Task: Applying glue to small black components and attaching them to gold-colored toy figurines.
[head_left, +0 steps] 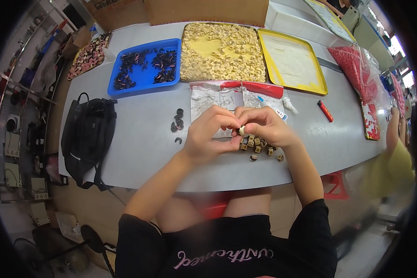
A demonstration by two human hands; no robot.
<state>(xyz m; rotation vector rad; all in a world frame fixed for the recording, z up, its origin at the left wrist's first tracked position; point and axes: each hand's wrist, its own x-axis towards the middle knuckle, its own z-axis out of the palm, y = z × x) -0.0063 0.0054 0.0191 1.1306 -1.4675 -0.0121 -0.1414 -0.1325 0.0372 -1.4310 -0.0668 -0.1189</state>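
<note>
My left hand (207,135) and my right hand (269,127) meet above the grey table's near half. Their fingertips pinch a small cream-coloured piece (242,131) between them; its finer shape is partly hidden by the fingers. Just below my right hand lies a pile of small cream-and-brown blocky pieces (257,149). Left of my left hand, several small black curved pieces (178,121) rest loose on the table. Behind both hands, a white sheet with a red edge (208,96) carries whitish scraps.
Along the back stand a blue tray (146,45) of black curved pieces, a yellow tray (204,46) of cream pieces and another yellow tray (294,60). A black bag (89,134), a red stick-like object (325,111) and a plastic bag of red pieces (356,69) flank me. Another person's arm (393,129) shows right.
</note>
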